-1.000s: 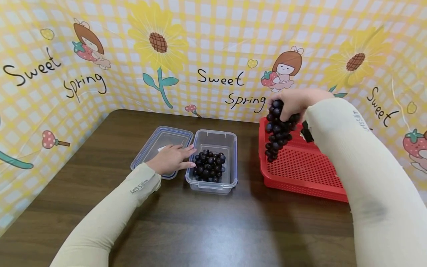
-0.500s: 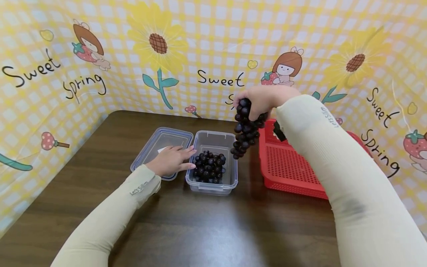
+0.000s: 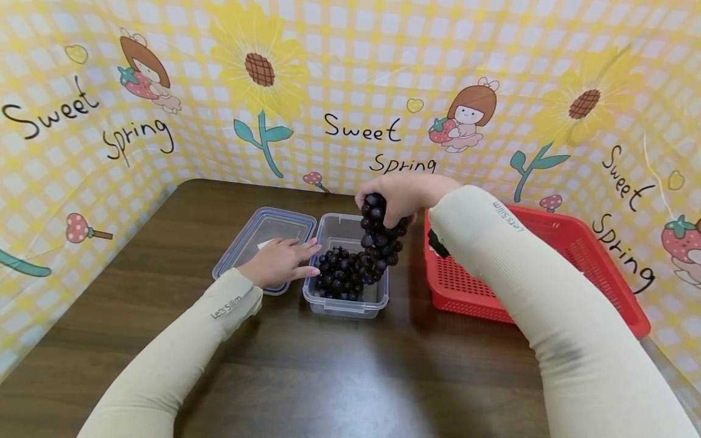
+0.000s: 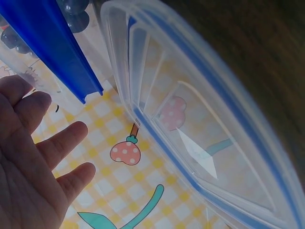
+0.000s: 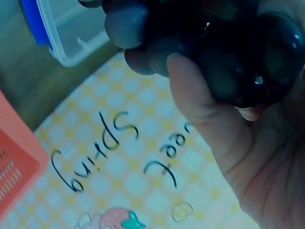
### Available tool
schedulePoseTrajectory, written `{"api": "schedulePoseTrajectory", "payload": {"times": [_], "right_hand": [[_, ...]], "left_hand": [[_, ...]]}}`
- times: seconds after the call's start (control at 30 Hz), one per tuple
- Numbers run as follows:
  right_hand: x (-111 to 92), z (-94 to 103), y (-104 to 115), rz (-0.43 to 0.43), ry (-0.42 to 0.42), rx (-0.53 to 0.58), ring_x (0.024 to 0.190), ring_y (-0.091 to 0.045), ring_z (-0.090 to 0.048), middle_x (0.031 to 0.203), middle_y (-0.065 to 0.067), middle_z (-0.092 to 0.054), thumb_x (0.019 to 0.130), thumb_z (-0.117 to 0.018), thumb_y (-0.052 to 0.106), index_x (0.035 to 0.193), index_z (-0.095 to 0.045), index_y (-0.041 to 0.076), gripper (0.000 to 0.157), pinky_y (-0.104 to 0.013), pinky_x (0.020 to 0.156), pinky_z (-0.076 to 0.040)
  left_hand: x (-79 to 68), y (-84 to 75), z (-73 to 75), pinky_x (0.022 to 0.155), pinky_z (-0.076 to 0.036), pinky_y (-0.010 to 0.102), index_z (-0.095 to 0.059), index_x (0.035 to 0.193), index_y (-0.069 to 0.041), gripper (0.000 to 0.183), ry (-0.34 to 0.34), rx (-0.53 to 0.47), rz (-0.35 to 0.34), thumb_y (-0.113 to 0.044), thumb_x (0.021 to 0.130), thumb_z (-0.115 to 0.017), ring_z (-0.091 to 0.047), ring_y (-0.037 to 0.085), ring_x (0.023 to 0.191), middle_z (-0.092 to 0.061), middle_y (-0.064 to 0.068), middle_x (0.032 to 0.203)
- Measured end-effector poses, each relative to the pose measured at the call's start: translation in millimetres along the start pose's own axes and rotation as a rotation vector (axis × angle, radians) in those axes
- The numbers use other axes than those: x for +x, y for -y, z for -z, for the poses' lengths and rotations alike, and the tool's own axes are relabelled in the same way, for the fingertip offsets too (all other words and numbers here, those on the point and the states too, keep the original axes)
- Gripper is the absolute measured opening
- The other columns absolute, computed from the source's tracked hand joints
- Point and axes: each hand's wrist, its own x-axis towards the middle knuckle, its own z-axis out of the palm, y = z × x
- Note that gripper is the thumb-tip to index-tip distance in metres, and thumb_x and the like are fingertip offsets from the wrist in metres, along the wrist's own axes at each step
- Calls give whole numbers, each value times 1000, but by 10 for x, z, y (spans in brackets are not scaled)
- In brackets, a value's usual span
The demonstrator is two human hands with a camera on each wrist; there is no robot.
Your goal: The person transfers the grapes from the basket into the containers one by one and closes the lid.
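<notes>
My right hand [image 3: 402,193] grips a bunch of dark grapes [image 3: 378,240] by its upper end, thumb and fingers curled round it. The bunch hangs over the right side of a clear plastic container [image 3: 350,309], its lower tip overlapping a second bunch of grapes [image 3: 338,277] lying inside. In the right wrist view the thumb presses against the large dark berries [image 5: 224,71]. My left hand [image 3: 282,263] lies with fingers spread at the container's left rim, over part of the lid. In the left wrist view its fingers are extended beside the blue clip [image 4: 62,57].
A clear lid with a blue seal [image 3: 246,243] lies left of the container. To the right stands a red perforated basket [image 3: 465,292], partly behind my right forearm. A yellow checked cloth [image 3: 350,73] surrounds the brown wooden table [image 3: 306,377] at the back and sides.
My right hand has carried the grape bunch left from above the red basket, then lowered it into the container's opening. The left hand has stayed in place.
</notes>
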Motion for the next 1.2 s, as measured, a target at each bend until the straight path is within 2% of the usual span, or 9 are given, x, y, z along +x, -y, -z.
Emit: {"api": "schedulePoseTrajectory", "payload": {"times": [0.13,0.3,0.57,0.73,0.87,1.2], "right_hand": [[69,-142,-12,2,34,32,88,-28,-54,120,-12,-45,79,-64,-9,116,-52,20,48,-30,51,-52],[149,-292,-74,21,58,75,86,-28,-54,118,-13,-46,80,-64,-9,115,-52,19,46,-30,51,-52],[237,-416,-225,44,-36,118,88,-29,-54,117,-15,-48,80,-64,-8,117,-52,17,46,-30,54,-52],[347,-514,-277,96,-91,66,95,-28,-52,111,-13,-53,79,-67,-6,116,-53,15,45,-32,69,-53],[425,-583,-312,127,-113,72,91,-26,-51,108,-13,-55,78,-66,-9,113,-54,12,43,-32,72,-50],[635,-728,-365,57,-140,57,100,-28,-46,117,-16,-50,80,-66,-6,123,-53,14,49,-34,72,-48]], "left_hand": [[-3,5,-9,102,-32,62,-42,143,-2,61,-4,-1,4,-42,98,-50,-42,48,126,-37,16,149],[-2,4,-11,102,-32,62,-42,144,-2,61,3,0,16,-42,98,-50,-42,49,126,-36,15,149],[6,-15,6,102,-32,62,-41,144,-2,63,9,-8,17,-44,98,-49,-42,49,126,-36,15,149],[-6,-12,0,102,-32,61,-42,144,-3,62,1,-8,17,-43,98,-50,-42,49,126,-36,15,149],[-7,-8,-7,102,-31,62,-41,144,-3,62,-1,-23,18,-43,98,-50,-41,48,127,-36,14,149],[-20,-8,-13,101,-32,62,-43,143,-2,61,-21,-17,2,-42,98,-51,-43,48,125,-37,15,148]]}}
